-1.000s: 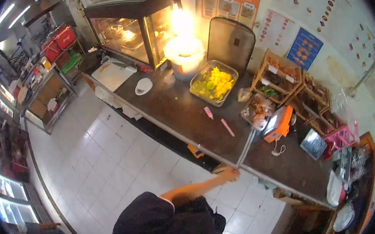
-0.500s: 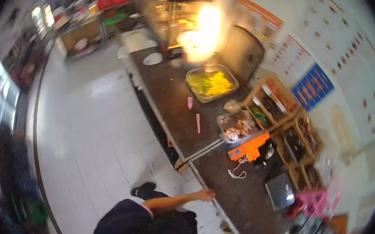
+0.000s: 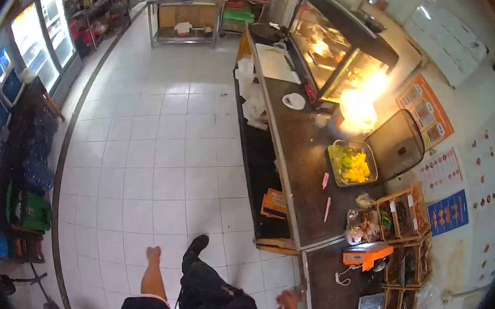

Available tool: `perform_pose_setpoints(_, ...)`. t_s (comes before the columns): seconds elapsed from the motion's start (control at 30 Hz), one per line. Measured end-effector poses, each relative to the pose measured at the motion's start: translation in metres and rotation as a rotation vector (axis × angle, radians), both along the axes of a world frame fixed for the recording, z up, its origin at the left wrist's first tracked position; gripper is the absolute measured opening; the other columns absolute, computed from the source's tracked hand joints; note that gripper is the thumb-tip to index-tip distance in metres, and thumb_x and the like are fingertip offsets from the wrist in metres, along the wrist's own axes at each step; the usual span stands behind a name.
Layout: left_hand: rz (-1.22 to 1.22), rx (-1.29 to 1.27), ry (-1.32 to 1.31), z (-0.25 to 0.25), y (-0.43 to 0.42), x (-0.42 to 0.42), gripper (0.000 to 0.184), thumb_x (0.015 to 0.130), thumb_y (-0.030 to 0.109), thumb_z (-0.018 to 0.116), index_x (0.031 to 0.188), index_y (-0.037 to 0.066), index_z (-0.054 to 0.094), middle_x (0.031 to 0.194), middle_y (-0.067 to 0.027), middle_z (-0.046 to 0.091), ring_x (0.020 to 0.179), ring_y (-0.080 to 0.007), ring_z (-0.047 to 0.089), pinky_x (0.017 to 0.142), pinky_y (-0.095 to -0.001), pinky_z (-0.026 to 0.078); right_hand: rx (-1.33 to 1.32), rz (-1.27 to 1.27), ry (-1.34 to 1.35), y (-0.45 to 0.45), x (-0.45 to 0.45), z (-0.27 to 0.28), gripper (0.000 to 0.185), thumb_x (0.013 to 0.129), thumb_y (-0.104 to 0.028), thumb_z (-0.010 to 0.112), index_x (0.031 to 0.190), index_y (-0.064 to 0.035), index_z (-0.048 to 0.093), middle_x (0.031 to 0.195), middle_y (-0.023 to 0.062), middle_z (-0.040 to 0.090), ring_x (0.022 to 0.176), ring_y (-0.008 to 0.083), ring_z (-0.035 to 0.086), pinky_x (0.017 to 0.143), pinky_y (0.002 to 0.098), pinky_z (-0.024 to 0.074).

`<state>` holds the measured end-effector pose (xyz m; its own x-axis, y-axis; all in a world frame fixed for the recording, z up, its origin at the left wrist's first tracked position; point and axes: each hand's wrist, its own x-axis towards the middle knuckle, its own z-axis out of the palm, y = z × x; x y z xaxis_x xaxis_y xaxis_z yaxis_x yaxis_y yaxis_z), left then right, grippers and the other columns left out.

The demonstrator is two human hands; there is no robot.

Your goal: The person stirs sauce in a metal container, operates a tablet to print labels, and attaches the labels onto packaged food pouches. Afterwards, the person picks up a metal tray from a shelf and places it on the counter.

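My left hand (image 3: 154, 256) hangs over the white tiled floor, away from the counter. It looks loosely open and nothing shows in it, though the fingers are small and unclear. Beside the counter's near edge is my right hand (image 3: 288, 301), fingers somewhat apart and slightly blurred; I cannot tell whether it touches the edge. The dark counter (image 3: 324, 272) runs along my right side. An orange device (image 3: 367, 257) with a white cord (image 3: 346, 277) lies on it, and a silver flat-topped object (image 3: 370, 308) is nearer to me.
A clear container (image 3: 352, 162) of yellow and green food stands before a dark upright panel (image 3: 395, 145). Beyond glows a glass display case (image 3: 323, 43). Wooden boxes (image 3: 404, 264) line the wall. Tiled floor (image 3: 156, 139) stretches ahead, with a metal table (image 3: 184, 23) far off and lit fridges (image 3: 40, 43) left.
The view has turned and levelled, so the counter now runs nearly upright in it. The arm that reached to the counter edge, apparently my left, now points forward over the floor. My right hand has appeared.
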<state>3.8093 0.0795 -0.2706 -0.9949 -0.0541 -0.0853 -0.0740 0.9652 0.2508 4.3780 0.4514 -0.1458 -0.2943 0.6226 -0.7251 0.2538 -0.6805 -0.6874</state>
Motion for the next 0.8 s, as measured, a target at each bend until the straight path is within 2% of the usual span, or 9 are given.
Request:
perform_pose_setpoints(0.1, -0.346, -0.237, 0.038, 0.015, -0.073, -0.036, 0.021, 0.083, 0.022, 0.054, 0.073, 0.005, 0.062, 0.067, -0.0174, 0.062, 0.062, -0.0283, 0.063, 0.052, -0.0413, 0.050, 0.008, 0.476, -0.083, 0.034, -0.138, 0.088, 0.033, 0.095, -0.019, 0.060, 0.121, -0.0003, 0.055, 0.091, 0.0148, 0.069, 0.076, 0.0243, 0.070, 0.062, 0.0362, 0.0575)
perform_pose_setpoints(0.17, 0.793, 1.058, -0.474, 0.025, -0.084, -0.037, 0.014, 0.082, 0.020, 0.062, 0.070, 0.014, 0.060, 0.057, -0.0064, 0.059, 0.055, -0.0198, 0.060, 0.052, -0.0368, 0.048, -0.045, 0.419, -0.038, 0.048, -0.154, 0.091, 0.034, 0.095, -0.021, 0.061, 0.122, -0.0007, 0.055, 0.096, 0.0151, 0.070, 0.079, 0.0241, 0.071, 0.065, 0.0356, 0.0584)
perform_pose_setpoints(0.23, -0.423, -0.462, -0.121, 0.011, -0.065, -0.030, 0.010, 0.078, 0.020, 0.067, 0.072, 0.015, 0.061, 0.058, -0.0016, 0.061, 0.055, -0.0169, 0.060, 0.056, -0.0358, 0.049, 0.037, 0.380, -0.210, 0.057, -0.133, 0.094, 0.040, 0.094, -0.025, 0.064, 0.125, -0.0015, 0.053, 0.095, 0.0162, 0.069, 0.079, 0.0250, 0.070, 0.066, 0.0376, 0.0593)
perform_pose_setpoints(0.27, -0.051, 0.202, -0.410, 0.022, -0.043, -0.030, 0.009, 0.076, 0.019, 0.069, 0.070, 0.016, 0.063, 0.063, -0.0008, 0.066, 0.058, -0.0164, 0.064, 0.059, -0.0355, 0.049, 0.110, 0.301, -0.160, 0.055, -0.110, 0.099, 0.040, 0.094, -0.025, 0.065, 0.124, -0.0015, 0.054, 0.093, 0.0165, 0.068, 0.076, 0.0252, 0.070, 0.062, 0.0383, 0.0592)
perform_pose_setpoints(0.33, -0.215, 0.510, -0.476, 0.030, 0.043, -0.026, 0.016, 0.083, 0.028, 0.061, 0.085, 0.012, 0.066, 0.074, -0.0082, 0.067, 0.060, -0.0219, 0.065, 0.055, -0.0414, 0.050, 0.164, -0.007, -0.095, 0.041, -0.036, 0.052, 0.034, 0.091, -0.020, 0.067, 0.117, -0.0006, 0.057, 0.087, 0.0162, 0.068, 0.067, 0.0252, 0.069, 0.053, 0.0381, 0.0583)
perform_pose_setpoints(0.4, 0.077, 1.636, -1.396, 0.042, 0.133, -0.004, 0.033, 0.089, 0.037, 0.053, 0.099, 0.009, 0.068, 0.085, -0.0156, 0.069, 0.062, -0.0273, 0.066, 0.052, -0.0472, 0.051, 0.207, -0.409, -0.088, -0.013, -0.006, 0.080, 0.024, 0.087, -0.013, 0.066, 0.109, -0.0038, 0.060, 0.088, 0.0160, 0.068, 0.069, 0.0259, 0.069, 0.054, 0.0377, 0.0576)
perform_pose_setpoints(0.43, -0.303, 0.887, -1.069, 0.035, 0.182, 0.010, 0.033, 0.090, 0.033, 0.054, 0.109, 0.008, 0.065, 0.089, -0.0140, 0.069, 0.074, -0.0290, 0.067, 0.057, -0.0465, 0.054, 0.074, -0.639, 0.303, -0.042, 0.033, 0.057, 0.023, 0.085, -0.013, 0.066, 0.107, -0.0053, 0.061, 0.088, 0.0159, 0.068, 0.070, 0.0256, 0.069, 0.056, 0.0373, 0.0576)
perform_pose_setpoints(0.53, -0.601, 0.603, -1.278, 0.062, 0.331, 0.112, 0.044, 0.094, 0.037, 0.044, 0.121, 0.004, 0.056, 0.104, -0.0173, 0.065, 0.083, -0.0317, 0.065, 0.069, -0.0472, 0.055, 0.279, -0.921, -0.092, -0.118, 0.059, 0.090, 0.018, 0.089, -0.017, 0.065, 0.103, -0.0051, 0.064, 0.087, 0.0144, 0.069, 0.068, 0.0217, 0.068, 0.055, 0.0339, 0.0557)
perform_pose_setpoints(0.8, -0.004, 0.386, -1.707, 0.145, 0.393, 0.577, 0.079, 0.087, 0.070, 0.041, 0.147, 0.019, 0.032, 0.140, -0.0116, 0.047, 0.127, -0.0308, 0.045, 0.104, -0.0583, 0.035, 0.212, -1.416, -0.297, -0.209, 0.202, 0.101, 0.014, 0.088, -0.007, 0.064, 0.101, -0.0030, 0.067, 0.078, 0.0100, 0.069, 0.060, 0.0159, 0.065, 0.050, 0.0274, 0.0521)
